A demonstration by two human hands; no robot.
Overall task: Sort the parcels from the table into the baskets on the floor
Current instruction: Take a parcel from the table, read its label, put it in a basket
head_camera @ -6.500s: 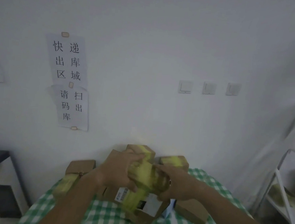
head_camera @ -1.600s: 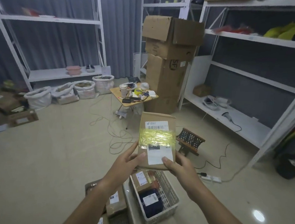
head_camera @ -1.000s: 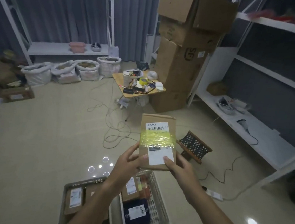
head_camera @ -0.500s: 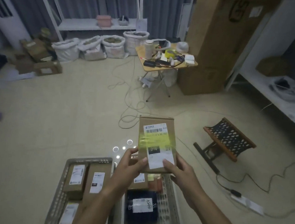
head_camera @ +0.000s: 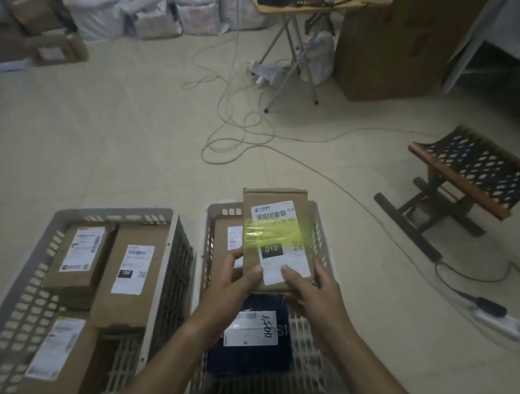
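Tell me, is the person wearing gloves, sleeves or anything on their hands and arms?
No gloves show: the left hand and right hand are bare, fingers uncovered. Both forearms are bare down to the frame's edge, with no sleeve, watch or ring visible in this dim picture.

A folding stool [head_camera: 478, 172] with black webbing is seen at two o'clock. Cables [head_camera: 239, 126] are coiled on the floor at twelve, below a folding table [head_camera: 303, 9]. White sacks [head_camera: 149, 14] are lined up at eleven o'clock.
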